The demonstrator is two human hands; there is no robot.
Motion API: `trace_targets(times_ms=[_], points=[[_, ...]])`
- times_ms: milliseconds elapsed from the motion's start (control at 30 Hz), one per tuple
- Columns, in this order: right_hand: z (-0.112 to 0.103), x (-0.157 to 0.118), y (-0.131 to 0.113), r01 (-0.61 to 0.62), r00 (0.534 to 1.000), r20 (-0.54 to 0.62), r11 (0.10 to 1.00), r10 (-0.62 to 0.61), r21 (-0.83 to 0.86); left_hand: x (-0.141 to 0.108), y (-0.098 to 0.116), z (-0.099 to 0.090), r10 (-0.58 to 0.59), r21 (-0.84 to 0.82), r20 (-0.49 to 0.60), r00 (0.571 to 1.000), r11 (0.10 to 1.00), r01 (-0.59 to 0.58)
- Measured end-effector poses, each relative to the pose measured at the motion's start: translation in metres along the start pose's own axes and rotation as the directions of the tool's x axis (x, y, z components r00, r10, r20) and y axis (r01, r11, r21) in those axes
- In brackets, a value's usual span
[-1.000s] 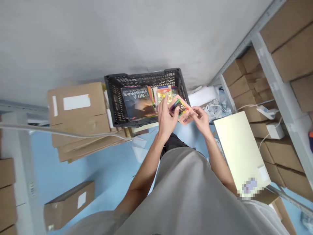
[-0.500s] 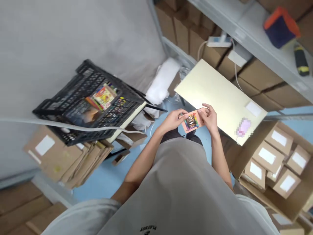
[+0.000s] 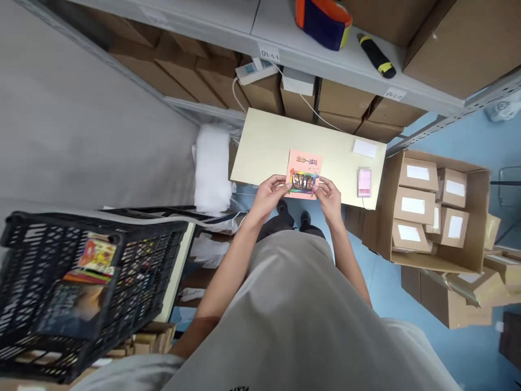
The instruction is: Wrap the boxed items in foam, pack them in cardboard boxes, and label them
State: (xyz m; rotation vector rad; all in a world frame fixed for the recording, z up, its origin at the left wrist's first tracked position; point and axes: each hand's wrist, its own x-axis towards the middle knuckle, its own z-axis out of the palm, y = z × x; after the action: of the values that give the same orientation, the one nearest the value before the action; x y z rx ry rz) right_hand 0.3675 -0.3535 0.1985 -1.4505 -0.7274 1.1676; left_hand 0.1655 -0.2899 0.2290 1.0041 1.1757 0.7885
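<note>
Pink booklet (image 3: 305,169) straightened, shelf label (image 3: 269,53) beginning "D2"

Grey shirt (image 3: 309,315), dark trousers (image 3: 274,227), dark shoes (image 3: 282,206).
Soft creases run down the shirt, dark lettering (image 3: 239,388) sits cut off at six o'clock, and loose short sleeves (image 3: 134,372) at four and seven o'clock leave both forearms (image 3: 228,266) bare.

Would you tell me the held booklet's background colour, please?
The booklet has a pink background, clearest in head view.
</note>
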Motion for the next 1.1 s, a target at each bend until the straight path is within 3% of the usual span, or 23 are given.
trace_targets(times_ms=[233,333,400,500,567,667,733,933,1100], points=[[0.020,0.027,-0.024,0.043,0.998,-0.035,0.989,-0.048,-0.140,0.041,0.020,-0.024,-0.038,-0.049,0.101,0.994,0.998,0.043],[0.042,0.033,-0.042,0.111,0.979,-0.128,0.943,-0.157,-0.313,0.056,0.028,-0.037,-0.023,-0.070,0.075,0.997,0.997,0.029],[0.063,0.032,-0.055,0.146,0.961,-0.157,0.899,-0.228,-0.412,0.063,0.033,-0.043,0.023,-0.058,0.041,0.999,0.998,-0.020],[0.099,0.029,-0.069,0.147,0.973,-0.106,0.908,-0.204,-0.393,0.065,0.044,-0.047,0.115,0.006,0.014,0.993,0.993,-0.115],[0.121,0.030,-0.072,0.138,0.980,-0.089,0.931,-0.178,-0.338,0.062,0.051,-0.049,0.185,0.073,0.048,0.982,0.979,-0.188],[0.142,0.035,-0.070,0.111,0.973,-0.156,0.939,-0.169,-0.327,0.057,0.059,-0.056,0.262,0.113,0.170,0.950,0.952,-0.283],[0.147,0.039,-0.069,0.093,0.970,-0.185,0.946,-0.156,-0.311,0.061,0.062,-0.066,0.242,0.051,0.208,0.948,0.965,-0.257],[0.149,0.043,-0.068,0.070,0.988,-0.125,0.986,-0.090,-0.151,0.086,0.060,-0.105,0.127,-0.053,0.156,0.980,0.991,-0.120],[0.154,0.044,-0.071,0.071,0.980,-0.170,0.982,-0.101,-0.175,0.091,0.062,-0.118,0.088,-0.105,0.213,0.973,0.992,-0.067]])
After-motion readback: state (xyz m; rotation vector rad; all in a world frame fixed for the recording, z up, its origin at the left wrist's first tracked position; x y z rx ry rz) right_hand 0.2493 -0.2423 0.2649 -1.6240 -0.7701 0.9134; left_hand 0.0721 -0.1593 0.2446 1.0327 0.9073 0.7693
